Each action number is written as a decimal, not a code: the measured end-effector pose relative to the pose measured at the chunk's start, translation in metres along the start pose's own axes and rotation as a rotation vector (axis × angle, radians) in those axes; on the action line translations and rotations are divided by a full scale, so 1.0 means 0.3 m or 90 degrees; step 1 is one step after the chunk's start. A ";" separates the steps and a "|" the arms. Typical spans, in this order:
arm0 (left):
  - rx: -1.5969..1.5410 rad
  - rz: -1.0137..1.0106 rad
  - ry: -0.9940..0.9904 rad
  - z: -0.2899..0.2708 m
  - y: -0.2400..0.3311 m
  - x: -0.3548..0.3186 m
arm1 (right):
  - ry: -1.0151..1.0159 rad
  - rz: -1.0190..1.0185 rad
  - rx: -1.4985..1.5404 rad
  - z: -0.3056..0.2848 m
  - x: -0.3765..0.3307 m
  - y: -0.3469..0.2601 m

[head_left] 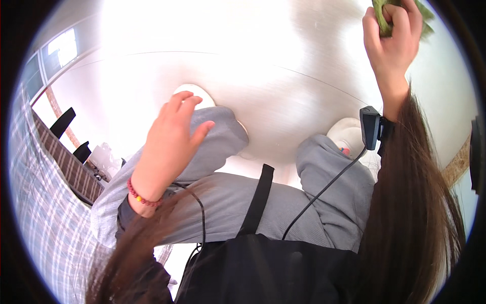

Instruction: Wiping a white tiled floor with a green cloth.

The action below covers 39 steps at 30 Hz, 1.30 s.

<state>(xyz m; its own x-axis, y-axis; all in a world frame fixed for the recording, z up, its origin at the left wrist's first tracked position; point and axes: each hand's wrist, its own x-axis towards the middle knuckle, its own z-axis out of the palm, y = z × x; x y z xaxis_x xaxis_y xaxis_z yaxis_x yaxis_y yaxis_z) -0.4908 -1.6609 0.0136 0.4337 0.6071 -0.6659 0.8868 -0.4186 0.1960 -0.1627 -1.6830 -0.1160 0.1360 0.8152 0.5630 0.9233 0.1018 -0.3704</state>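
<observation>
Pale, glossy flooring (pixel 283 61) fills the upper part of the downward view, washed out by a bright glare near the top and crossed by a thin curved seam. Against it, the right hand (pixel 392 43) is raised near the upper right edge, its fingers (pixel 400 17) curled tightly around a crumpled green cloth (pixel 386 12), which bunches out above and beside the knuckles; part of the cloth runs past the rim of the picture. A small black device (pixel 369 126) is strapped at the right wrist, with a thin black cable (pixel 324 190) trailing down from it across the lap. The left hand (pixel 169 139) hovers lower and to the left, holding nothing, its fingers (pixel 185 104) loosely spread and slightly bent above the left knee; a string of red beads (pixel 142 197) circles that wrist. Beneath both hands are the person's legs in grey ribbed trousers (pixel 228 197), ending in white shoes (pixel 349 134) on the floor. Long brown hair (pixel 415 213) hangs down the right side, and a blue and white checked fabric (pixel 45 218) lies along the left edge.
</observation>
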 end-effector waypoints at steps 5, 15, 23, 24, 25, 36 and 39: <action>0.017 0.023 0.101 0.007 0.008 0.005 | -0.040 0.109 0.016 0.192 -0.131 -0.021; -0.016 -0.036 0.034 0.010 -0.002 -0.003 | -0.432 0.048 0.173 0.301 -0.333 -0.430; -0.079 0.013 0.151 0.230 0.004 0.122 | -0.393 0.027 0.283 0.285 -0.350 -0.434; -0.111 0.045 0.219 0.283 0.021 0.171 | -0.392 0.032 0.274 0.275 -0.347 -0.414; -0.146 0.079 0.289 0.315 0.050 0.231 | -0.386 0.018 0.273 0.263 -0.337 -0.390; -0.054 0.332 0.421 0.478 0.072 0.568 | -0.282 0.082 0.164 0.110 -0.340 -0.088; -0.028 0.199 0.381 0.514 0.040 0.573 | -0.205 0.154 0.019 0.133 -0.309 -0.022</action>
<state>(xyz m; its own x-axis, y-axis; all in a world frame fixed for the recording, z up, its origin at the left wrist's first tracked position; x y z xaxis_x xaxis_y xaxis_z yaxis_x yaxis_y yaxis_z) -0.4302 -1.6657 -0.2097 0.6737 0.7364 -0.0625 0.7052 -0.6153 0.3522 -0.1956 -1.7366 -0.1953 0.2242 0.9540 0.1992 0.8670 -0.1019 -0.4877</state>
